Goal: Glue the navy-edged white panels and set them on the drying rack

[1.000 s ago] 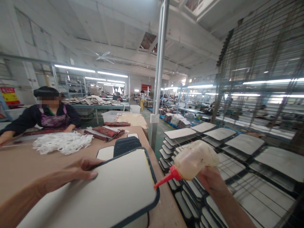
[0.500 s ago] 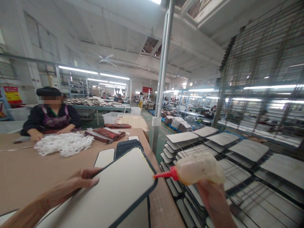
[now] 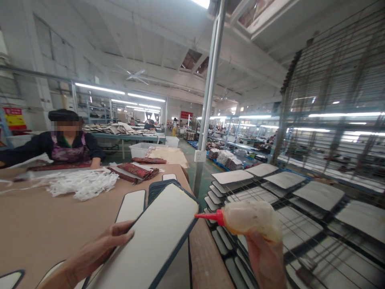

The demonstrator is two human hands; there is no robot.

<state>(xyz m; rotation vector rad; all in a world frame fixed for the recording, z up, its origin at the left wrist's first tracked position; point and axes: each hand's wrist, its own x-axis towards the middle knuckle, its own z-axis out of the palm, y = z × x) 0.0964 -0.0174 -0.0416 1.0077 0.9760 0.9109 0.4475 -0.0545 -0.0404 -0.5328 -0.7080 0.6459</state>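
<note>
My left hand point(image 3: 111, 243) grips the left edge of a cream panel point(image 3: 156, 233) with rounded corners and a dark border, thumb on top. The panel is tilted above the table. In my right hand point(image 3: 264, 253) is a translucent squeeze bottle point(image 3: 251, 218) with a red nozzle, lying nearly level. Its tip meets the panel's right edge near the corner. A thin yellowish line of glue runs along the far edge. Behind the panel sits a stack of dark-edged panels point(image 3: 159, 190), and a similar panel point(image 3: 130, 204) lies to its left.
A wire rack point(image 3: 300, 237) at the right carries several layers of cream panels. Across the brown table point(image 3: 36, 216), a co-worker point(image 3: 70, 146) sits behind white strips point(image 3: 81, 182) and folded patterned fabric point(image 3: 135, 170). A metal post point(image 3: 207, 100) rises beyond the table edge.
The panel has turned and its near end has swung right, with my left hand shifting right. The nozzle now touches farther along the edge. The co-worker's arm has moved outward to the left.
</note>
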